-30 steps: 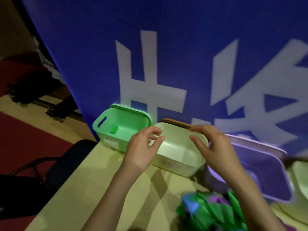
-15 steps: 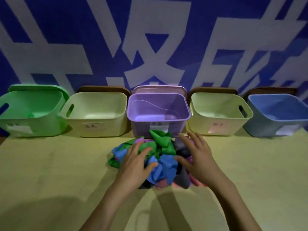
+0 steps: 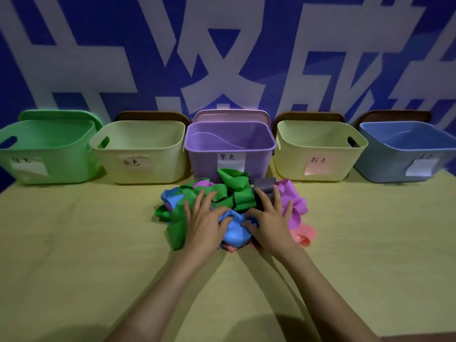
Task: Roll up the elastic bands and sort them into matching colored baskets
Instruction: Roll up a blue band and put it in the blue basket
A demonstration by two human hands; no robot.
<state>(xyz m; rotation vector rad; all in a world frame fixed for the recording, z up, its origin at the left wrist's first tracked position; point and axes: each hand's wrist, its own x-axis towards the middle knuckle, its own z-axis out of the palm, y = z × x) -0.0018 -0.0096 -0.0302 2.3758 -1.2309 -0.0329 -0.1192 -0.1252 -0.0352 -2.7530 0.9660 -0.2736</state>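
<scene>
Elastic bands [image 3: 229,208] lie in one tangled heap on the table [image 3: 74,243], directly under both hands and just in front of the purple basket [image 3: 230,144]. The left hand [image 3: 206,224] rests spread and flat on green and blue loops, gripping nothing; the right hand [image 3: 270,219] lies beside it, fingers splayed over a grey band [image 3: 265,185], its thumb pressing into the blue one [image 3: 234,230] between the hands.

The main risk is the knot itself: pulling one colour may drag its neighbours off the heap or stretch a band until it snaps back. Two pale yellow baskets [image 3: 140,154] beyond the fingertips look alike, so a band could land in the wrong one; only the handwritten labels tell them apart.

Bands beneath the palms are hidden. The labels on the green basket [image 3: 49,149] and blue basket [image 3: 407,149] are too blurred to read, and both baskets are cut off by the frame.
</scene>
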